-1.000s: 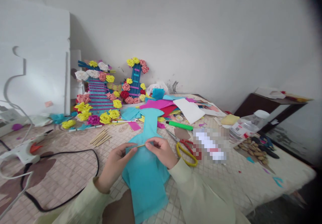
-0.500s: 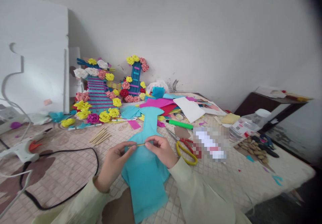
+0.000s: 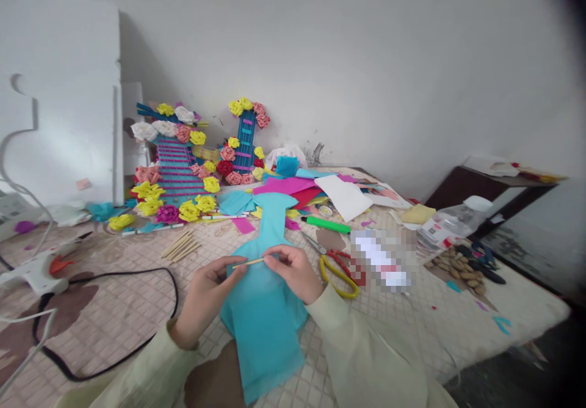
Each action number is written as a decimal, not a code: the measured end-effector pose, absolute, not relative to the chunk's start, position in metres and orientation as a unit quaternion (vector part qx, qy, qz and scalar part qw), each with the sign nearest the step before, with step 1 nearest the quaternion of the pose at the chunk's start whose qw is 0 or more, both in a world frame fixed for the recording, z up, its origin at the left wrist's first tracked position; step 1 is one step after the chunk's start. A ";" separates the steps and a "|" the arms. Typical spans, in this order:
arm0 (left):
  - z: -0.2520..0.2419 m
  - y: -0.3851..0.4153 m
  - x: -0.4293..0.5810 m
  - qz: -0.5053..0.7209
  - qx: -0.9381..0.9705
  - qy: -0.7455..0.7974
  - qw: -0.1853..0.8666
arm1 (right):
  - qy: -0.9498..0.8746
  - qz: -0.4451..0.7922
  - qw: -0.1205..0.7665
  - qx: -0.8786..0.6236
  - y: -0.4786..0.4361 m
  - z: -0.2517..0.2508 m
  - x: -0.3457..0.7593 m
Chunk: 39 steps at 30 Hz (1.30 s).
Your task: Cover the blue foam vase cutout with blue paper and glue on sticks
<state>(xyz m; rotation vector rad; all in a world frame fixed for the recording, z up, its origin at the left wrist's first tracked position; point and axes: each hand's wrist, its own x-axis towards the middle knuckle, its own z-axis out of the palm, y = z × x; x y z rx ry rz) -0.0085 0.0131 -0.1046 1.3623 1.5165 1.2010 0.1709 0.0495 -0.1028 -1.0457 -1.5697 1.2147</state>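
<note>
A thin wooden stick (image 3: 251, 262) is pinched between my two hands, over a blue guitar-shaped piece with blue paper (image 3: 268, 341) on its lower part. My left hand (image 3: 206, 292) grips the stick's left end between thumb and fingers. At the other end, my right hand (image 3: 293, 272) pinches it with thumb and index finger. The narrow neck of the blue piece (image 3: 273, 218) points away from me. Several more sticks (image 3: 180, 247) lie to the left of it. Yellow-handled scissors (image 3: 339, 278) rest just right of my right hand.
A white glue gun (image 3: 39, 273) and its black cable (image 3: 171, 286) lie at the left. Flower-trimmed models (image 3: 180, 170) stand at the back. Coloured paper (image 3: 293, 185), a green marker (image 3: 327, 224), a plastic bottle (image 3: 451, 225) and peanuts (image 3: 458, 269) are also on the table.
The stick is tilted slightly more, its right end a little higher, and more of it shows between my fingers. The whole view has shifted slightly.
</note>
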 end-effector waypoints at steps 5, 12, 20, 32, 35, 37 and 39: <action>-0.108 0.015 -0.010 0.477 0.540 0.591 0.361 | -0.640 0.475 0.440 -0.414 0.050 -0.105 0.171; -0.107 0.015 -0.011 0.466 0.543 0.602 0.355 | -0.642 0.474 0.441 -0.411 0.052 -0.109 0.172; -0.104 0.016 -0.010 0.466 0.535 0.609 0.355 | -0.630 0.483 0.440 -0.420 0.051 -0.108 0.171; -0.115 0.026 -0.012 0.452 0.537 0.595 0.391 | -0.719 0.370 0.388 -0.442 0.058 -0.113 0.177; -0.120 0.031 -0.011 0.437 0.551 0.590 0.396 | -0.759 0.296 0.368 -0.448 0.061 -0.114 0.178; -0.124 0.035 -0.012 0.442 0.555 0.582 0.397 | -0.772 0.270 0.364 -0.445 0.064 -0.116 0.179; -0.127 0.038 -0.014 0.452 0.560 0.577 0.385 | -0.777 0.255 0.371 -0.439 0.067 -0.118 0.180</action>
